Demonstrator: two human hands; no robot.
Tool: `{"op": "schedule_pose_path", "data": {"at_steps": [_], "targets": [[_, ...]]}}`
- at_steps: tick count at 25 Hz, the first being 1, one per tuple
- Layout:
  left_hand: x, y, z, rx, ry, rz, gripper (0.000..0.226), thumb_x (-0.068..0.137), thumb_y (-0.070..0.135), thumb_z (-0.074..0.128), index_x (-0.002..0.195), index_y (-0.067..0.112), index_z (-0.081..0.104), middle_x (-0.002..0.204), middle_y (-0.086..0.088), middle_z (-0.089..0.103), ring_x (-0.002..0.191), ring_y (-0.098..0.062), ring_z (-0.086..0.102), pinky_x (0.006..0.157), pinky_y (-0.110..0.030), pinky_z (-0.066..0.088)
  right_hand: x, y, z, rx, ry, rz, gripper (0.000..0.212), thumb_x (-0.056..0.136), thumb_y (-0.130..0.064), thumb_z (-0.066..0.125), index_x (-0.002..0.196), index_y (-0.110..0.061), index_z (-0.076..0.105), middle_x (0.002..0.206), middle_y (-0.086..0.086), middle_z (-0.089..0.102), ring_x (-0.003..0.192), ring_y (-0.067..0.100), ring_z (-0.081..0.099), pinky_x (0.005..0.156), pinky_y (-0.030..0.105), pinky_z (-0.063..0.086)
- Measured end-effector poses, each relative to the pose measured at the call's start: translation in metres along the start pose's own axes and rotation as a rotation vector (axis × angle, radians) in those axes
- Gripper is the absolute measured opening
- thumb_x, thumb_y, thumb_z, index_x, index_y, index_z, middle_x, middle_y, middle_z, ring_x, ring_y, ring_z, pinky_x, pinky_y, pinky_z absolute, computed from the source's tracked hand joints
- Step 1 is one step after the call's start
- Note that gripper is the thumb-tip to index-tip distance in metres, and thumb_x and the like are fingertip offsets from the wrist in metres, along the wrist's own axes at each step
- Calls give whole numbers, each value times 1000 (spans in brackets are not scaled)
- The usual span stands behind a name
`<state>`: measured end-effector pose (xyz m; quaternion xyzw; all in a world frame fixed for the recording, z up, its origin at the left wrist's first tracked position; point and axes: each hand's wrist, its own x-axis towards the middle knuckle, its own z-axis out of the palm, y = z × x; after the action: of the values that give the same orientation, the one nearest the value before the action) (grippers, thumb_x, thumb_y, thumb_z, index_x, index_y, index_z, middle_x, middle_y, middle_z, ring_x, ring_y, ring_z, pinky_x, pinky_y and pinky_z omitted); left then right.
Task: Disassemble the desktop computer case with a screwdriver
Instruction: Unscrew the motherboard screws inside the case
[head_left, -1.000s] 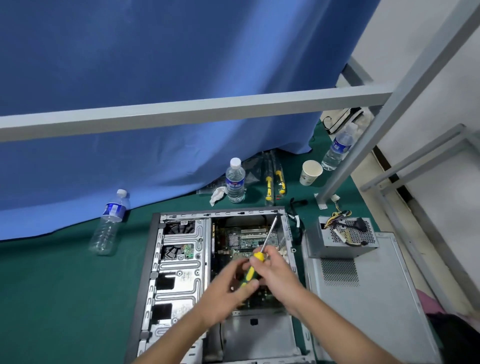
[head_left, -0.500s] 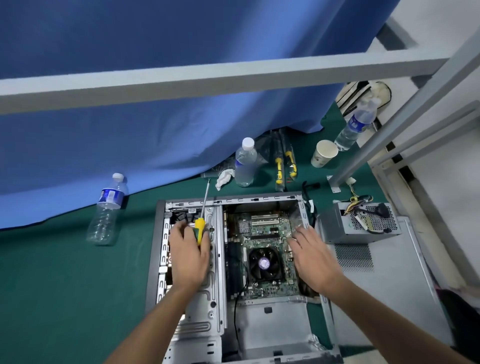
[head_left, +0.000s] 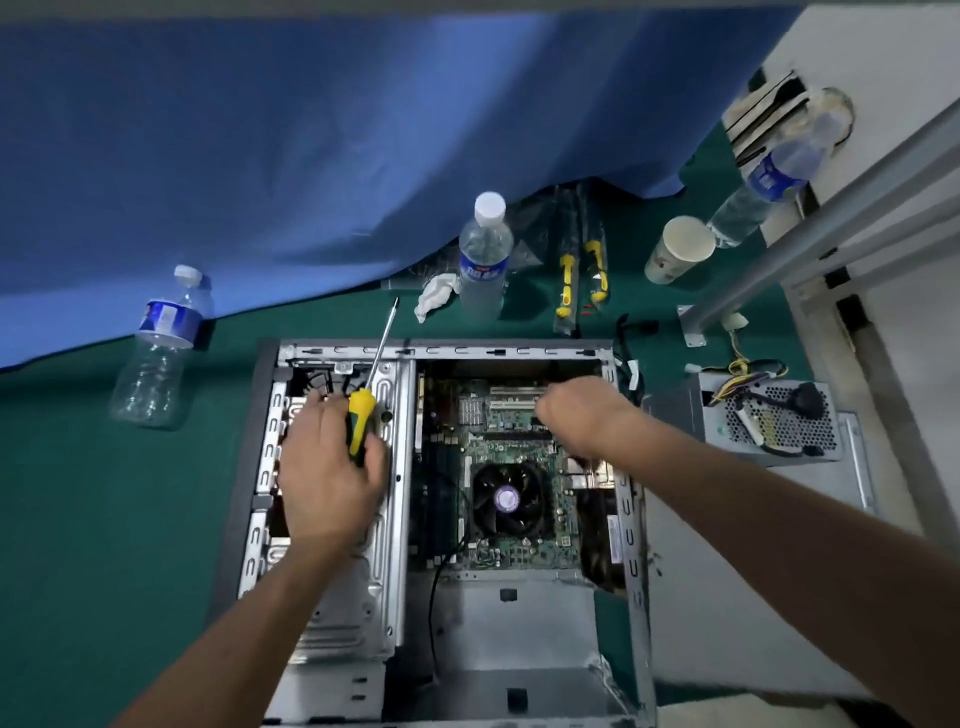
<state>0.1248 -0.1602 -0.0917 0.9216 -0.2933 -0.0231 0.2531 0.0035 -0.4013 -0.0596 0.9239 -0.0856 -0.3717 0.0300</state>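
The open desktop case (head_left: 631, 551) lies flat on the green mat with its motherboard (head_left: 519, 447) and black CPU fan (head_left: 506, 499) exposed. My left hand (head_left: 327, 467) rests on the silver drive cage (head_left: 384, 587) and holds the yellow-and-green screwdriver (head_left: 361, 421), whose shaft points up and away past the case's far edge. My right hand (head_left: 582, 410) reaches down into the upper right of the motherboard with curled fingers. Its fingertips are hidden, so what they touch cannot be told.
The removed power supply (head_left: 774, 421) sits on the detached side panel (head_left: 753, 597) at right. Three water bottles (head_left: 483, 254) (head_left: 156, 348) (head_left: 769, 182), a paper cup (head_left: 675, 249), packaged screwdrivers (head_left: 566, 280), a crumpled tissue (head_left: 434, 296) and a grey frame leg (head_left: 779, 260) stand behind.
My head tilted down and closer. The screwdriver passed from both hands to the left hand on the drive cage. My right hand moved from the case's right wall in over the upper motherboard.
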Motion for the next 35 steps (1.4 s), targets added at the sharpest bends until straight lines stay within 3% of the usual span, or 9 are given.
{"op": "schedule_pose_path", "data": {"at_steps": [5,9,12,15,18,25,28,32,35], "targets": [[-3,1,4,64,56,59,43,85,24,48,115,-3,60,112,-23,62,119,-39,52,96,-45,42,36,2,3,54,-247,25,24,93,-3,49,115,-7,59,109,5,63,94,27,63,73,37,52],[-3,0,6,79,74,71,43,85,26,47,115,-2,60,111,-22,63,119,-38,52,89,-48,46,47,6,12,173,-301,2,27,90,-13,66,114,-2,62,91,3,61,83,22,60,80,32,55],[-3,-1,7,93,73,68,42,85,25,50,116,-1,60,110,-21,63,120,-37,51,87,-48,48,48,2,21,193,-256,-25,32,87,-15,72,114,-3,61,92,3,56,86,22,58,85,33,55],[-4,-2,8,107,73,67,43,85,25,50,117,-1,60,110,-21,62,118,-36,52,87,-48,47,46,-2,28,147,-139,-69,15,90,0,58,100,-10,58,93,2,54,87,22,57,87,35,55],[-3,-1,8,117,74,63,43,85,27,50,117,0,60,108,-19,62,116,-35,52,85,-47,47,46,-4,33,123,-73,-100,19,88,6,51,97,-8,60,92,4,60,88,22,61,84,33,54],[-4,-1,9,128,85,57,44,84,27,50,117,0,60,108,-19,61,115,-36,51,82,-48,49,52,1,32,186,-182,-102,13,87,5,55,95,-6,58,80,3,51,68,13,52,64,22,50],[-3,-1,9,127,97,71,43,83,27,50,116,0,60,108,-19,61,116,-36,52,81,-48,49,53,1,33,230,-182,-74,14,88,2,57,101,-2,59,87,5,55,72,14,55,68,23,53],[-4,-2,9,129,115,81,41,83,27,51,114,1,61,106,-17,60,108,-37,53,78,-48,50,48,-4,35,172,-126,-86,21,84,-5,70,85,-11,50,89,2,56,84,18,58,79,30,54],[-3,-3,10,128,120,90,41,83,27,51,113,1,61,106,-17,60,106,-36,53,76,-48,50,47,-7,38,90,-87,-138,23,86,9,57,84,-13,48,80,1,52,78,17,55,79,30,56]]}}
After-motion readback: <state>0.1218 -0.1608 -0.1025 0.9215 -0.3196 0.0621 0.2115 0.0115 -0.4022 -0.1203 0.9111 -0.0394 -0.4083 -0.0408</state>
